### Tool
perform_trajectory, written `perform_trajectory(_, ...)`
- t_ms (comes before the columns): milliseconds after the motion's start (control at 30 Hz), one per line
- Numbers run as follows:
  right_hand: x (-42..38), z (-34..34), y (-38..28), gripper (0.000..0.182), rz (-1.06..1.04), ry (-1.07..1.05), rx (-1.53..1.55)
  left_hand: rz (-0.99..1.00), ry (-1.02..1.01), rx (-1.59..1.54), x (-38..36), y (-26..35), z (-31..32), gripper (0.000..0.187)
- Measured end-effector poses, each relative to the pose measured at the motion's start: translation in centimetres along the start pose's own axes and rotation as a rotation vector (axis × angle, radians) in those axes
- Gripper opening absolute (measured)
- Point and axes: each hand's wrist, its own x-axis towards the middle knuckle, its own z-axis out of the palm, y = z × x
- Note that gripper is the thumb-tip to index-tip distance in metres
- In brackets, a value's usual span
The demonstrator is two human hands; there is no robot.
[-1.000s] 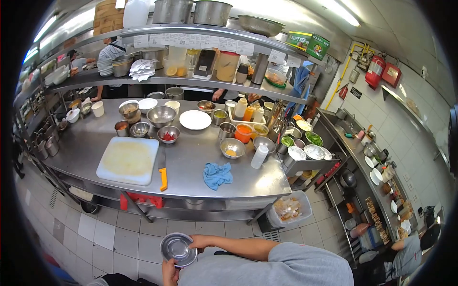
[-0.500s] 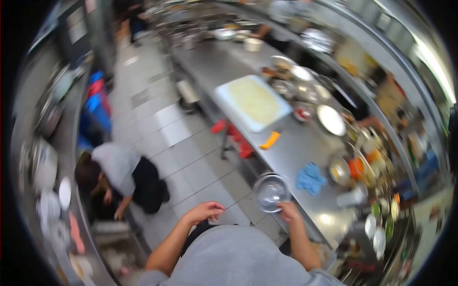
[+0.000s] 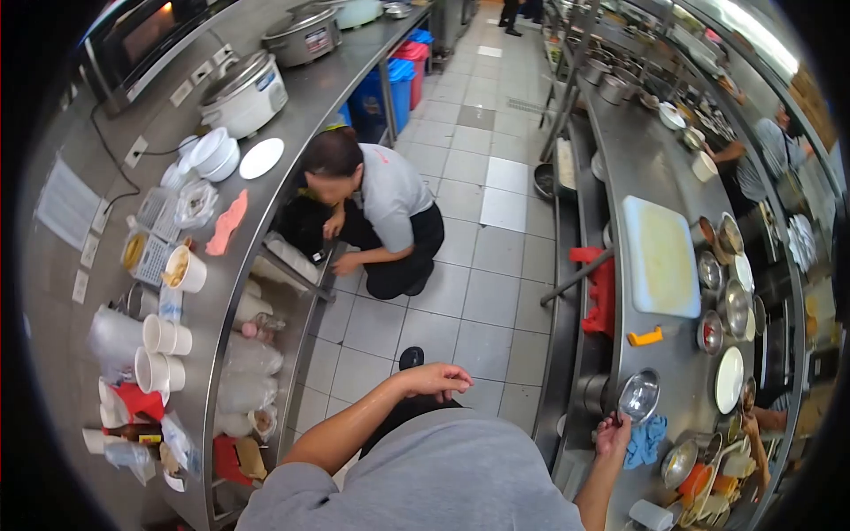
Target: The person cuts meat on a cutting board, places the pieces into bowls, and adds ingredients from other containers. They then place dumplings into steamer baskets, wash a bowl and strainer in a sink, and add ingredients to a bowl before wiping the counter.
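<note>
My right hand [image 3: 611, 437] grips the rim of a small shiny metal bowl [image 3: 639, 396], at the near edge of the right-hand steel table [image 3: 611, 133]. The bowl is tilted, and I see nothing in it. Just beyond my fingers a crumpled blue cloth [image 3: 647, 442] lies on the table. My left hand [image 3: 434, 380] hangs in front of my body above the floor, holding nothing, its fingers loosely bent and apart. Farther along the table are a yellow-orange object [image 3: 645, 336] and a white cutting board [image 3: 660, 257].
A person [image 3: 385, 203] crouches at the left counter's lower shelf, partly in the tiled aisle [image 3: 460, 239]. The left counter [image 3: 232, 190] bears rice cookers, paper cups and a pink cloth [image 3: 228, 223]. Metal bowls and a white plate [image 3: 729, 380] line the right table; other people work beyond it.
My view has turned left, so the right table now sits farther right and the left counter shows more fully. The bowl stays in my right hand; my left hand remains empty.
</note>
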Motion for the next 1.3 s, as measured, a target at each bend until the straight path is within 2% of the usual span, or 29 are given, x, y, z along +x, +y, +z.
perform_trajectory(67,-0.6,1.5,1.2,0.015,0.0,-0.016,-0.023,0.009,0.09,-0.084,0.4,-1.6,-1.5,0.043)
perform_trajectory(233,-3.3,5.5,5.3,0.019,0.066,-0.002,-0.031,-0.025,0.241,-0.18,2.5,-5.1,-6.3,0.023)
perform_trajectory(300,-3.9,6.8,7.4,0.021,0.079,0.034,-0.034,-0.008,0.201,-0.174,3.1,-5.3,-8.0,0.024)
perform_trajectory(400,-4.7,9.1,11.2,0.028,0.144,-0.156,-0.1,0.048,0.091,-0.113,3.7,-3.8,-10.3,0.026)
perform_trajectory(433,-4.2,9.5,12.5,0.034,0.141,-0.072,-0.19,0.057,0.049,-0.126,3.6,-2.6,-10.7,0.03)
perform_trajectory(467,-5.1,11.1,13.8,0.037,0.128,-0.055,-0.144,0.065,0.003,-0.133,3.9,-1.3,-11.3,0.036)
perform_trajectory(500,-6.0,12.5,14.1,0.039,0.12,-0.112,-0.327,0.032,-0.057,-0.111,4.5,-0.5,-12.0,0.05)
perform_trajectory(533,-7.6,15.1,14.8,0.039,0.103,-0.098,-0.476,0.022,-0.103,-0.071,5.0,0.4,-12.4,0.05)
perform_trajectory(633,-8.8,19.3,17.4,0.033,0.138,-0.238,-0.682,-0.007,-0.163,-0.05,5.4,2.4,-13.0,0.06)
perform_trajectory(700,-11.6,23.8,17.5,0.039,0.107,-0.213,-0.732,0.06,-0.231,-0.076,5.9,3.4,-13.5,0.076)
perform_trajectory(733,-11.4,24.5,18.5,0.039,0.097,-0.184,-0.712,0.053,-0.262,-0.057,6.2,3.6,-13.7,0.076)
perform_trajectory(800,-10.3,25.4,19.9,0.049,-0.085,-0.35,-0.837,-0.016,-0.237,-0.238,6.9,3.0,-14.2,0.082)
perform_trajectory(833,-11.0,26.3,19.5,0.049,-0.099,-0.32,-0.821,0.031,-0.166,-0.238,7.5,2.2,-14.5,0.075)
perform_trajectory(867,-12.3,27.7,18.3,0.052,-0.067,-0.404,-0.742,0.029,-0.194,-0.219,8.1,1.5,-15.4,0.075)
perform_trajectory(900,-13.0,28.8,17.2,0.056,-0.037,-0.487,-0.665,-0.005,-0.213,-0.316,8.7,1.0,-16.5,0.07)
perform_trajectory(933,-12.9,29.3,16.3,0.056,-0.052,-0.46,-0.658,-0.044,-0.232,-0.417,9.3,1.0,-16.8,0.067)
perform_trajectory(967,-12.9,29.4,15.5,0.058,0.083,-0.461,-0.716,-0.064,-0.123,-0.343,8.6,2.7,-16.2,0.066)
perform_trajectory(1000,-13.2,29.3,15.1,0.06,0.223,-0.46,-0.769,-0.094,-0.103,-0.287,8.9,3.3,-16.3,0.066)
perform_trajectory(1033,-13.3,29.6,15.6,0.063,0.161,-0.468,-0.617,-0.095,-0.097,-0.297,8.9,3.7,-16.1,0.066)
perform_trajectory(1100,-13.0,30.1,15.9,0.063,0.102,-0.41,-0.651,-0.079,-0.091,-0.336,8.8,4.3,-15.4,0.066)
perform_trajectory(1200,-13.8,29.4,15.7,0.064,0.036,-0.289,-0.685,-0.005,-0.337,-0.463,9.2,4.2,-14.9,0.063)
perform_trajectory(1233,-13.8,29.5,15.5,0.063,0.015,-0.265,-0.698,-0.013,-0.352,-0.455,9.6,4.3,-14.2,0.063)
perform_trajectory(1300,-14.1,29.2,15.4,0.065,-0.014,-0.248,-0.739,-0.005,-0.218,-0.35,10.3,4.6,-13.2,0.049)
